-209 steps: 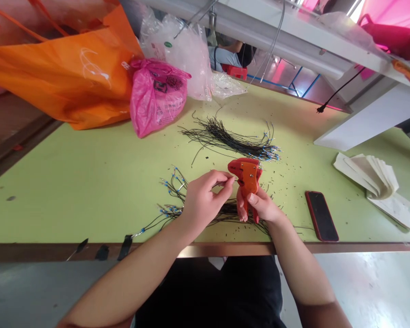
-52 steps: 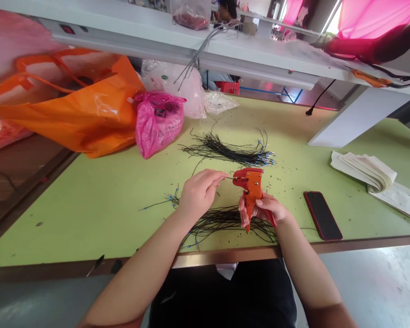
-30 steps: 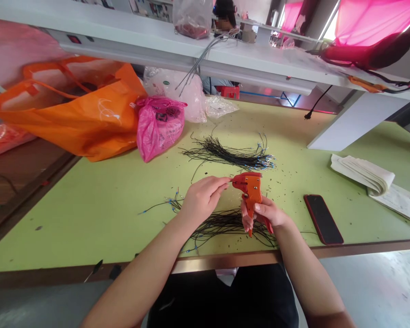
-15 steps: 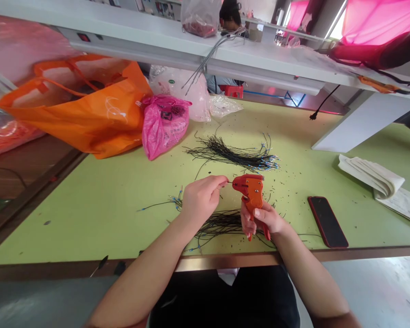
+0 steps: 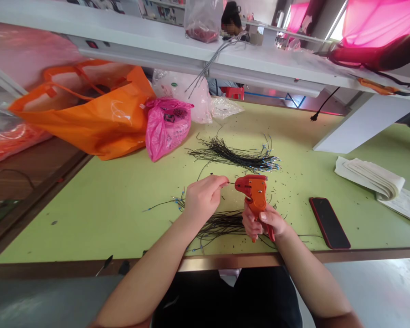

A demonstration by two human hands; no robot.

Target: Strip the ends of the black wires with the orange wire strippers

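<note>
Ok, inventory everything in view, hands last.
Tool: 1, orange and red, centre
Held wire: 1, black, at tool's nose
Far wire bundle: 1, black, upper centre
Near wire bundle: 1, black, lower centre
Table: 1, greenish, middle
Scraps: many, dark, on table
Phone: 1, black and red, right
Papers: several, cream, right
Tote: 1, orange, left
Bag: 1, pink, beside tote
Clear bags: several, whitish, upper centre
Shelf: 1, white, top
Plug: 1, black, below shelf
Stool: 1, red, background
Person: at least 1, dark hair, background
Left hand: 1, bare, pinching held wire
Right hand: 1, bare, gripping tool
</note>
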